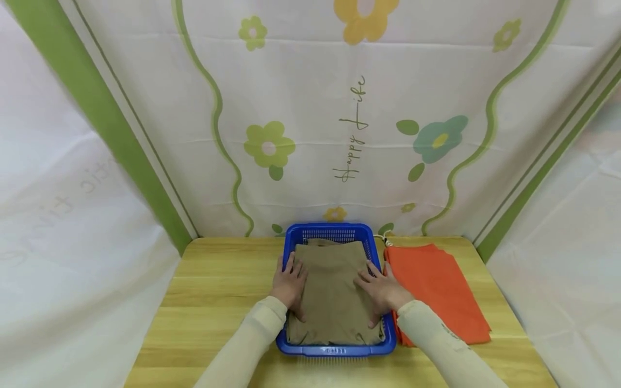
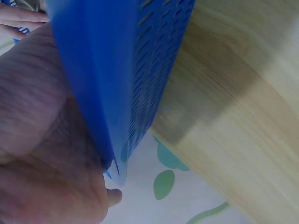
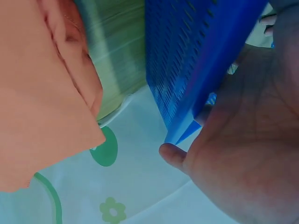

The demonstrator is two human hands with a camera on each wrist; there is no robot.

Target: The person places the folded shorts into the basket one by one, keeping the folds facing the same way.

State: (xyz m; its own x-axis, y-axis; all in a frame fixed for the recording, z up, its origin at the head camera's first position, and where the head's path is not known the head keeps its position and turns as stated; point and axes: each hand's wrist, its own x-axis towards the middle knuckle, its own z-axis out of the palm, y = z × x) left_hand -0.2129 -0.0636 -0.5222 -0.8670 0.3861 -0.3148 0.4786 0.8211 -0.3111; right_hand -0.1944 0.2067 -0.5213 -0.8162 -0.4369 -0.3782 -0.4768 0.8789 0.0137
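Observation:
A folded khaki-brown cloth (image 1: pixel 332 291), perhaps a garment, fills most of a blue plastic basket (image 1: pixel 336 351) with slotted walls. My left hand (image 1: pixel 290 284) lies along the cloth's left edge, fingers extended toward the far end. On the opposite edge, my right hand (image 1: pixel 383 291) rests with its fingers spread over the cloth. Both hands reach over the basket's side rims. In the left wrist view the palm (image 2: pixel 42 126) is right beside the basket wall (image 2: pixel 103 79). The right wrist view shows the other palm (image 3: pixel 243 135) close against the opposite wall (image 3: pixel 205 70).
Folded orange fabric (image 1: pixel 439 293) lies on the wooden table (image 1: pixel 218 302) just right of the basket, a white cord (image 1: pixel 385 237) at its far end. A flower-printed white curtain (image 1: pixel 310 108) hangs behind the table, and further white sheets (image 1: pixel 63 215) flank it.

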